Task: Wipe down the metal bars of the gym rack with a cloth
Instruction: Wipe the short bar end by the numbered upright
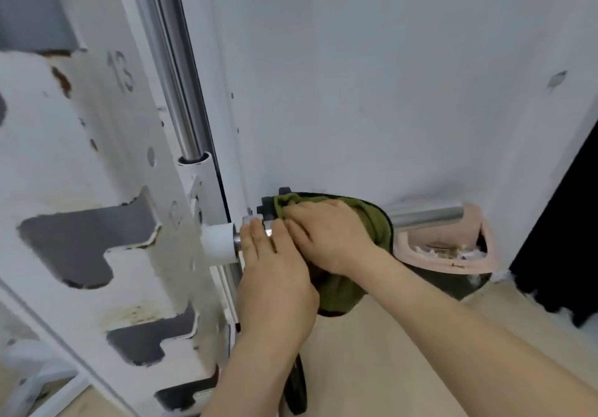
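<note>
One green cloth (369, 222) lies draped over the horizontal steel bar (427, 215) of the rack, low down near the wall, and a fold of it hangs under the bar. The right hand (326, 238) presses on it from above with fingers laid nearly straight. The thumb is hidden, so I cannot tell if it closes beneath. The left hand (275, 274) rests just beside, its fingers stretched flat on the bar next to the white collar (218, 243), grasping nothing that I can see. To do this stroke well, I think the cloth should go all around the bar and be drawn along it toward the free end, with the left hand steadying the bar — the underside is easily missed. The bare part of the bar at the right looks bright and smooth. Behind the collar stands the white upright (97, 164) with notches, chipped paint and rust spots, with a chrome rod (174, 92) beside it. A pink bin (453, 254) sits near the bar's end.
</note>
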Demonstrator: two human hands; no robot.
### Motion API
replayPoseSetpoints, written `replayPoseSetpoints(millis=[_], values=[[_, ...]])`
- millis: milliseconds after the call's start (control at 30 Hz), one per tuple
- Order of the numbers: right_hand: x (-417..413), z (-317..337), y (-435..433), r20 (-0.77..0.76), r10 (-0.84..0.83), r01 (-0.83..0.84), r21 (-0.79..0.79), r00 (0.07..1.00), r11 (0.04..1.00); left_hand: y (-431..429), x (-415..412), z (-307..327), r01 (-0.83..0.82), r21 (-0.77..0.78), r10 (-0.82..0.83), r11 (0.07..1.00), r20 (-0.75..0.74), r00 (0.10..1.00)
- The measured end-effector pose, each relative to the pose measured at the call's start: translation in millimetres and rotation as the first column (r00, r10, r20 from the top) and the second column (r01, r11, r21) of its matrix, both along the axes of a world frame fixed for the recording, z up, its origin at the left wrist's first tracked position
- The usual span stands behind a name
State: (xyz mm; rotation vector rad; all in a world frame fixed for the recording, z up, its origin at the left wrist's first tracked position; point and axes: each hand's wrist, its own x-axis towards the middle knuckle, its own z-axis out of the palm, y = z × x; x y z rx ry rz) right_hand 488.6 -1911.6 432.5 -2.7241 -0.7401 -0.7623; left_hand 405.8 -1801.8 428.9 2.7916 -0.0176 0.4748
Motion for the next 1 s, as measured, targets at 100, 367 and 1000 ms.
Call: replayPoseSetpoints(millis=[100, 367, 1000], values=[[14, 8, -68, -0.162, -0.335, 0.334, -0.032, 0.928, 0.942, -2, -3, 1, 0.002, -0.100, -0.004, 0.995, -0.027, 1.000], [-5, 21, 52, -0.399, 0.270, -0.079, 0.434, 0.877, 0.898, 10, -5, -11, -0.007, -0.300, 0.022, 0.954, 0.047, 0.999], [33, 42, 62, -0.625, 0.142, -0.060, 0.150, 0.768, 0.987, 17, -14, -24, -0.007, -0.034, 0.006, 0.999, -0.030, 1.000]])
